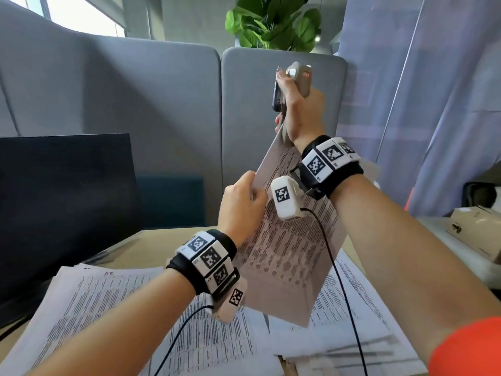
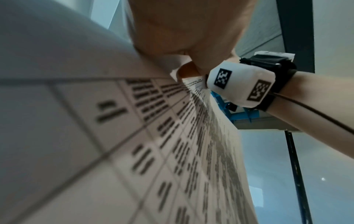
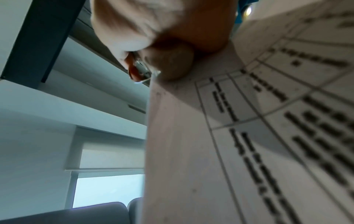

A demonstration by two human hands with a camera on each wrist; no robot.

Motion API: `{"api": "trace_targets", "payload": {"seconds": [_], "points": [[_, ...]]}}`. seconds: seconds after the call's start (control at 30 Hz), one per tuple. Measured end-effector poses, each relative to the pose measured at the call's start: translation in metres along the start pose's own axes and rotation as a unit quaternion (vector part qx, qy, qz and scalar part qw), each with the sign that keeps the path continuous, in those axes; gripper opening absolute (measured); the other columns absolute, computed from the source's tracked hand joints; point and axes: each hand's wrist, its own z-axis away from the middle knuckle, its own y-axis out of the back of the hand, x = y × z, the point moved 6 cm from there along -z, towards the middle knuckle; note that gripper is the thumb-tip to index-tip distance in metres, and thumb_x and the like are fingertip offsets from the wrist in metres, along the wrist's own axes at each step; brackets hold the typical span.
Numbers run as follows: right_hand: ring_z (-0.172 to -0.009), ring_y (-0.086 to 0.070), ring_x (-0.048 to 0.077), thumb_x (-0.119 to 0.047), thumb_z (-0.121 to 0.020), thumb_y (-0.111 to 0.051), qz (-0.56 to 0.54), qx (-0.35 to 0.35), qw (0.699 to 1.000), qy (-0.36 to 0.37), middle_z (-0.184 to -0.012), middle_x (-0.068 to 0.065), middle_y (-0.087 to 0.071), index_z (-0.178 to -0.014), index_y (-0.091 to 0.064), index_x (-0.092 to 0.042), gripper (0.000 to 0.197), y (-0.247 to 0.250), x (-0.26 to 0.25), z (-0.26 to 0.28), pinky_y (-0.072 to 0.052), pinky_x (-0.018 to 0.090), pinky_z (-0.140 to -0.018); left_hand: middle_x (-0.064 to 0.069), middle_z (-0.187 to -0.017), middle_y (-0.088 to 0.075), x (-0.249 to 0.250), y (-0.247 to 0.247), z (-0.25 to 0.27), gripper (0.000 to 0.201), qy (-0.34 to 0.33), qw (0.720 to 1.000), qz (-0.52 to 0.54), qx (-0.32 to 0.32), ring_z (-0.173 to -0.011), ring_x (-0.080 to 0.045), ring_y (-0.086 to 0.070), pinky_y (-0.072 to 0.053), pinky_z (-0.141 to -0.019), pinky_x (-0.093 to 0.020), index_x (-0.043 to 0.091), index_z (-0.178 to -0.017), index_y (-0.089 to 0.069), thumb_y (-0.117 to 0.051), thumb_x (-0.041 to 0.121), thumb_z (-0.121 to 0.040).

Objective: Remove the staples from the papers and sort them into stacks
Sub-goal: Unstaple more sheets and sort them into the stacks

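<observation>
A stapled set of printed papers (image 1: 292,253) is held up in the air above the desk, tilted with its top corner highest. My left hand (image 1: 241,204) pinches its left edge about halfway up. My right hand (image 1: 301,112) grips a grey, stapler-shaped staple remover (image 1: 298,77) with a red label, set against the papers' top corner. In the left wrist view the left hand (image 2: 187,34) clamps the papers (image 2: 114,136). In the right wrist view the right hand (image 3: 162,30) closes over the corner of the papers (image 3: 249,136), and the remover's metal tip (image 3: 141,71) shows. No staple can be made out.
Loose printed sheets lie in a stack at the left (image 1: 108,316) and another at the right (image 1: 357,329) of the desk. A dark monitor (image 1: 62,199) stands at the left, grey partitions (image 1: 135,104) behind, and a cardboard box (image 1: 477,237) at the right. Wrist cables hang over the sheets.
</observation>
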Motion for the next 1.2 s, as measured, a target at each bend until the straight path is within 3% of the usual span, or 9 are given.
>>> {"api": "trace_targets", "payload": {"seconds": [0.2, 0.3, 0.37, 0.4, 0.5, 0.63, 0.73, 0.97, 1.2], "points": [[-0.043, -0.048, 0.019, -0.035, -0.084, -0.067, -0.121, 0.107, 0.986, 0.051, -0.061, 0.005, -0.056, -0.087, -0.055, -0.003, 0.034, 0.039, 0.013, 0.003, -0.042, 0.028, -0.046, -0.002, -0.087, -0.061, -0.059, -0.065, 0.013, 0.008, 0.222, 0.970, 0.078, -0.067, -0.076, -0.017, -0.058, -0.047, -0.062, -0.027, 0.010, -0.087, -0.054, -0.046, 0.007, -0.090], [-0.043, -0.046, 0.019, -0.025, -0.092, -0.064, -0.114, 0.120, 0.986, -0.029, -0.058, 0.007, -0.054, -0.070, -0.053, -0.012, 0.028, 0.048, 0.049, 0.021, -0.040, 0.027, -0.045, -0.023, -0.088, -0.065, -0.078, -0.107, 0.042, 0.020, 0.318, 0.920, 0.185, -0.134, -0.086, -0.034, -0.066, -0.050, -0.061, -0.028, -0.004, -0.094, -0.055, -0.050, 0.016, -0.092], [-0.046, -0.051, 0.022, -0.028, -0.091, -0.065, -0.079, 0.082, 0.986, -0.124, -0.059, 0.008, -0.056, -0.067, -0.053, -0.014, 0.030, 0.048, 0.091, 0.039, -0.045, 0.029, -0.049, -0.015, -0.062, -0.064, -0.088, -0.119, 0.056, 0.023, 0.355, 0.894, 0.228, -0.150, -0.064, -0.019, -0.068, -0.043, -0.049, -0.018, -0.001, -0.079, -0.050, -0.042, 0.006, -0.099], [-0.048, -0.054, 0.023, -0.033, -0.088, -0.068, -0.061, 0.060, 0.982, -0.167, -0.059, 0.007, -0.059, -0.070, -0.055, -0.013, 0.030, 0.049, 0.113, 0.049, -0.047, 0.031, -0.052, -0.006, -0.060, -0.063, -0.098, -0.120, 0.060, 0.026, 0.365, 0.895, 0.196, -0.167, -0.059, -0.012, -0.064, -0.043, -0.050, -0.015, 0.007, -0.075, -0.047, -0.040, 0.003, -0.100], [-0.054, -0.059, 0.022, -0.039, -0.084, -0.071, -0.008, 0.005, 0.962, -0.273, -0.059, 0.003, -0.063, -0.076, -0.059, -0.012, 0.031, 0.060, 0.172, 0.079, -0.052, 0.033, -0.057, -0.019, -0.118, -0.063, -0.135, -0.111, 0.060, 0.018, 0.353, 0.902, -0.063, -0.239, -0.109, -0.031, -0.061, -0.049, -0.088, -0.032, 0.003, -0.108, -0.059, -0.046, 0.007, -0.096], [-0.063, -0.059, 0.022, -0.042, -0.091, -0.063, -0.021, -0.015, 0.924, -0.382, -0.069, 0.008, -0.061, -0.078, -0.056, -0.015, 0.031, 0.070, 0.234, 0.122, -0.048, 0.032, -0.065, -0.017, -0.139, -0.046, -0.176, -0.067, 0.071, 0.044, 0.350, 0.826, -0.319, -0.304, -0.129, -0.031, -0.046, -0.040, -0.100, -0.032, 0.001, -0.134, -0.043, -0.046, 0.026, -0.098], [-0.060, -0.059, 0.021, -0.035, -0.097, -0.054, -0.106, 0.023, 0.900, -0.422, -0.069, 0.008, -0.056, -0.083, -0.050, -0.017, 0.024, 0.073, 0.269, 0.147, -0.047, 0.030, -0.064, -0.017, -0.146, -0.030, -0.199, -0.059, 0.087, 0.081, 0.392, 0.790, -0.342, -0.325, -0.133, -0.033, -0.038, -0.036, -0.105, -0.038, 0.002, -0.146, -0.021, -0.055, 0.051, -0.091], [-0.058, -0.055, 0.021, -0.038, -0.098, -0.052, -0.145, 0.036, 0.857, -0.492, -0.064, 0.010, -0.058, -0.083, -0.052, -0.009, 0.033, 0.095, 0.314, 0.187, -0.048, 0.030, -0.064, -0.020, -0.146, -0.028, -0.216, -0.079, 0.085, 0.118, 0.370, 0.759, -0.410, -0.343, -0.135, -0.032, -0.034, -0.033, -0.109, -0.040, 0.002, -0.147, -0.019, -0.055, 0.082, -0.069], [-0.063, -0.056, 0.020, -0.041, -0.097, -0.054, -0.159, 0.023, 0.854, -0.494, -0.071, 0.011, -0.059, -0.087, -0.054, -0.011, 0.032, 0.098, 0.318, 0.190, -0.048, 0.030, -0.068, -0.013, -0.142, -0.049, -0.225, -0.078, 0.074, 0.096, 0.373, 0.749, -0.382, -0.393, -0.127, -0.030, -0.049, -0.041, -0.104, -0.039, 0.012, -0.140, -0.046, -0.054, 0.080, -0.072]]}}
